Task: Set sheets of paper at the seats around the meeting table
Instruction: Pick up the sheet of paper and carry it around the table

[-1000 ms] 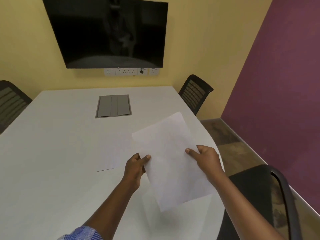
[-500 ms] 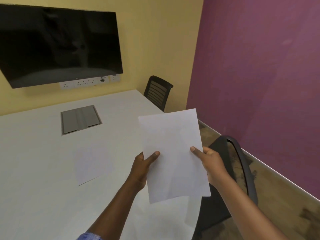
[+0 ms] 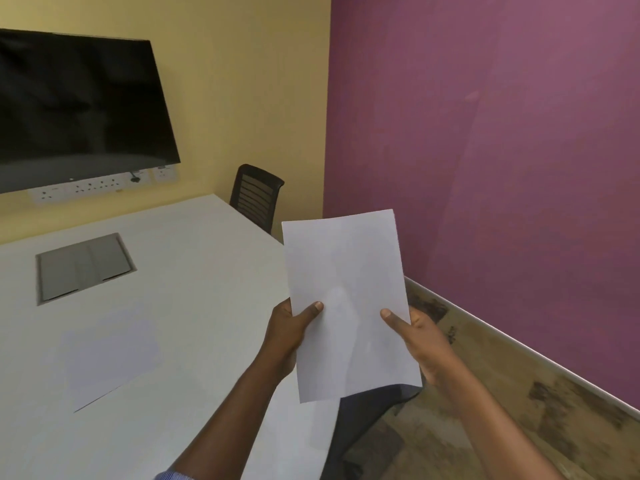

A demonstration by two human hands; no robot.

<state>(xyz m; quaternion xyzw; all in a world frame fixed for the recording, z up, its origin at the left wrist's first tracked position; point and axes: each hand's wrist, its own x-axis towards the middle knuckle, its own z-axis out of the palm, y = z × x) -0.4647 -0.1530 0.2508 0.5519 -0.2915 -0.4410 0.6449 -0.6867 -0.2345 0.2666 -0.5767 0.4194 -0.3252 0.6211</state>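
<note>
I hold white sheets of paper (image 3: 346, 289) upright in front of me, over the right edge of the white meeting table (image 3: 194, 271). My left hand (image 3: 289, 332) grips the left edge, thumb on the front. My right hand (image 3: 420, 337) grips the right edge the same way. One white sheet (image 3: 107, 358) lies flat on the table to the left. A black chair (image 3: 258, 195) stands at the table's far right side. Another dark chair (image 3: 367, 407) sits just below the held sheets, mostly hidden by them.
A grey cable hatch (image 3: 83, 268) is set into the table's middle. A black screen (image 3: 79, 109) hangs on the yellow wall above a row of sockets (image 3: 90, 187). A purple wall (image 3: 502, 150) closes the right side, with brown flooring (image 3: 519, 410) along it.
My view has swung to the right, along the table's right side. The sheets have turned from slanted to upright and lifted, still held in both hands.
</note>
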